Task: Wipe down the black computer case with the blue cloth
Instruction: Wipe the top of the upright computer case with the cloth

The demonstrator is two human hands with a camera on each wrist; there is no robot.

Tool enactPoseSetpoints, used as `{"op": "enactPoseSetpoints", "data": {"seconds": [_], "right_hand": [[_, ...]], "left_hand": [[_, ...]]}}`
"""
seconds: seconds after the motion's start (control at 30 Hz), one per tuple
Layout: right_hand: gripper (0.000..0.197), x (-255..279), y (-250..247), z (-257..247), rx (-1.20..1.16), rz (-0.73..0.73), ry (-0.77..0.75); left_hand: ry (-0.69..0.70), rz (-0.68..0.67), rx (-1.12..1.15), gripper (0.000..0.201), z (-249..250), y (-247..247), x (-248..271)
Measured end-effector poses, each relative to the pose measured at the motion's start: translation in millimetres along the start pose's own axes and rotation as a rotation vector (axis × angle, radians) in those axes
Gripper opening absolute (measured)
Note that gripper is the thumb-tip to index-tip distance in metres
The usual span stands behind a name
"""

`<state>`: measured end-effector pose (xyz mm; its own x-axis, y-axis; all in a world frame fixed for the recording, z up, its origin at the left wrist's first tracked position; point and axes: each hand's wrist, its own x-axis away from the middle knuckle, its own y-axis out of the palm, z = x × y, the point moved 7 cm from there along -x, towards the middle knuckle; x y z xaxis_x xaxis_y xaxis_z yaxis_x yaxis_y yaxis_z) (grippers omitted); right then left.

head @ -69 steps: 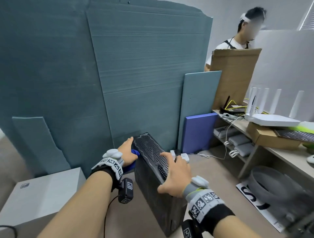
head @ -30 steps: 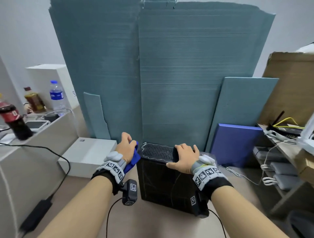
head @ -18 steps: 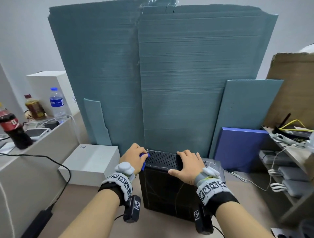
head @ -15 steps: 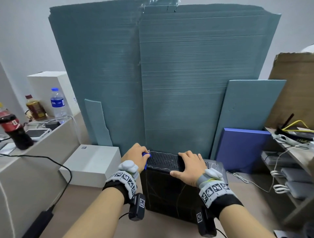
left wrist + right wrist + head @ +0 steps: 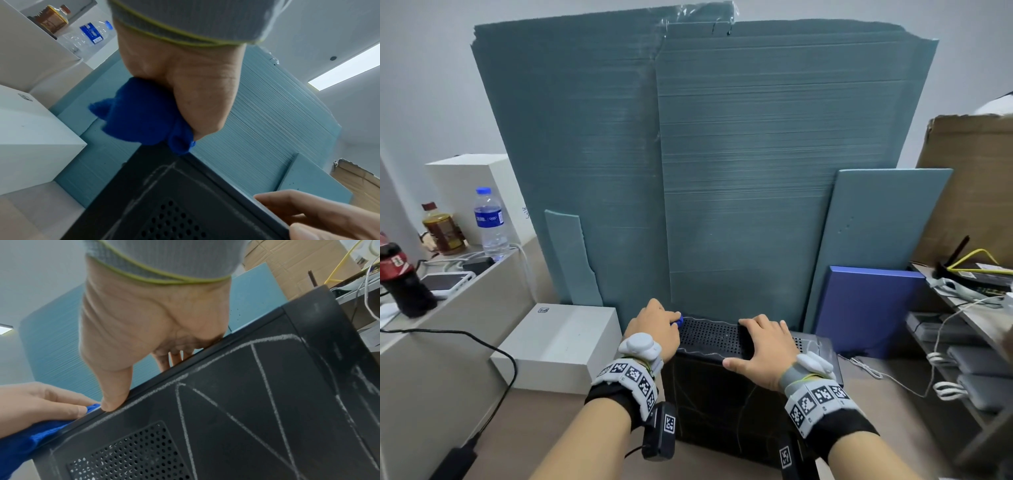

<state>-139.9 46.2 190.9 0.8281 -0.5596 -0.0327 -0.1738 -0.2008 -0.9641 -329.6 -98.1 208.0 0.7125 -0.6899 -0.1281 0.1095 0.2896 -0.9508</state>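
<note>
Head view shows the black computer case (image 5: 726,387) standing on the floor directly under both hands, its lower near corner cut off behind the right forearm and its far side hidden against the teal foam boards (image 5: 722,164) just beyond the fingers. Chalk-like pale lines cross its side panel, clearest in the right wrist view, where the lower part of the panel runs out of frame. Only a small bit of the blue cloth (image 5: 141,116) peeks past the knuckles from above; the left wrist view shows it bunched in the left hand (image 5: 655,330), whose fingers are curled tight around it, pressing the wad onto the case's top corner edge. How much cloth lies inside the fist cannot be made out. The right hand (image 5: 763,349) lies flat on the perforated top, fingers straight and spread, thumb tip on the near edge, holding nothing. Left of the left hand sits a white box (image 5: 558,346); right of the right hand leans a blue panel (image 5: 866,308).
</note>
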Motion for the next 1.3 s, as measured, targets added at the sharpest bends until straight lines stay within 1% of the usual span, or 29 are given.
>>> {"op": "enactPoseSetpoints", "data": {"seconds": [0.1, 0.2, 0.23, 0.27, 0.33, 0.4, 0.43, 0.47, 0.57, 0.6, 0.63, 0.67, 0.73, 0.77, 0.8, 0.83, 0.9, 0.93, 0.97, 1.0, 1.07, 1.1, 1.13, 1.2, 1.27, 1.3], "right_hand": [[0.096, -0.6, -2.6, -0.6, 0.005, -0.001, -0.001], [0.094, 0.1, -5.2, -1.3, 0.003, 0.005, 0.0], [0.094, 0.8, -5.2, -1.3, -0.002, 0.007, -0.001], [0.094, 1.4, -4.9, -1.4, -0.005, 0.006, -0.001], [0.095, 2.5, -4.1, -1.9, -0.011, 0.007, 0.003], [0.095, 2.4, -4.3, -2.1, -0.014, 0.007, 0.008], [0.095, 2.0, -4.7, -1.9, -0.013, 0.006, 0.011], [0.095, 1.4, -5.0, -2.2, -0.011, 0.005, 0.012], [0.095, 1.2, -5.1, -1.6, -0.004, 0.007, 0.015], [0.096, 1.7, -4.5, -1.7, -0.003, 0.007, 0.016], [0.095, 2.0, -3.9, -1.9, -0.003, 0.008, 0.014], [0.095, 3.0, -3.3, -1.7, -0.005, 0.007, 0.014], [0.095, 2.8, -2.9, -2.8, -0.011, 0.011, 0.011], [0.094, 2.0, -3.0, -2.9, -0.012, 0.015, 0.013], [0.094, 1.4, -3.0, -2.6, -0.011, 0.016, 0.016], [0.095, 0.6, -3.2, -2.2, -0.006, 0.02, 0.016], [0.096, -0.2, -3.5, -1.0, 0.004, 0.024, 0.009], [0.097, -0.3, -3.6, -0.8, 0.004, 0.022, 0.007], [0.098, -0.4, -2.9, -1.2, 0.003, 0.024, 0.005], [0.098, 0.6, -3.0, -0.9, 0.001, 0.028, 0.006], [0.098, 0.8, -2.3, -1.6, -0.009, 0.038, 0.01], [0.098, 0.9, -2.0, -1.5, -0.011, 0.042, 0.013], [0.099, 1.4, -2.4, -1.2, -0.011, 0.044, 0.015], [0.098, 1.7, -2.6, -0.9, -0.008, 0.047, 0.014], [0.096, 2.2, -3.5, -0.6, -0.01, 0.049, 0.01], [0.095, 2.2, -3.4, -0.6, -0.013, 0.049, 0.011]], "left_hand": [[0.095, -0.018, -0.153, 0.04, 22.0, -4.3, -0.3], [0.224, 0.003, -0.187, 0.042, 37.6, -4.6, 4.5], [0.245, 0.002, -0.181, 0.043, 37.3, -4.2, 5.8], [0.231, -0.007, -0.175, 0.045, 32.8, -3.9, 6.1], [0.136, -0.015, -0.175, 0.047, 19.9, -5.6, 4.9], [0.058, -0.007, -0.202, 0.048, 18.3, -8.9, 4.5], [0.059, -0.011, -0.215, 0.047, 25.2, -9.0, 4.6], [0.093, -0.019, -0.223, 0.046, 35.6, -7.2, 5.5], [0.284, -0.034, -0.213, 0.044, 66.1, 2.9, 13.1], [0.316, -0.035, -0.214, 0.045, 67.1, 3.9, 14.4], [0.315, -0.04, -0.216, 0.047, 63.3, 3.2, 13.2], [0.283, -0.054, -0.22, 0.049, 56.6, 2.5, 11.3], [0.175, -0.057, -0.225, 0.05, 43.8, -2.0, 6.9], [0.151, -0.051, -0.228, 0.049, 44.3, -3.4, 6.1], [0.16, -0.052, -0.222, 0.047, 50.4, -2.6, 7.4], [0.206, -0.053, -0.214, 0.045, 60.6, 0.1, 10.0], [0.347, -0.07, -0.205, 0.042, 82.9, 7.5, 19.3], [0.39, -0.084, -0.214, 0.043, 87.1, 8.7, 21.9], [0.394, -0.089, -0.224, 0.043, 84.4, 7.4, 20.8], [0.357, -0.093, -0.23, 0.044, 78.2, 4.7, 17.3], [0.223, -0.091, -0.229, 0.047, 62.7, -1.5, 9.9], [0.19, -0.088, -0.228, 0.048, 61.2, -2.6, 9.2], [0.196, -0.091, -0.223, 0.047, 66.0, -1.9, 10.2], [0.305, -0.113, -0.226, 0.043, 85.7, 3.6, 18.1], [0.43, -0.149, -0.238, 0.049, 100.2, 11.3, 26.2], [0.454, -0.155, -0.258, 0.054, 99.6, 12.0, 26.5]]}}
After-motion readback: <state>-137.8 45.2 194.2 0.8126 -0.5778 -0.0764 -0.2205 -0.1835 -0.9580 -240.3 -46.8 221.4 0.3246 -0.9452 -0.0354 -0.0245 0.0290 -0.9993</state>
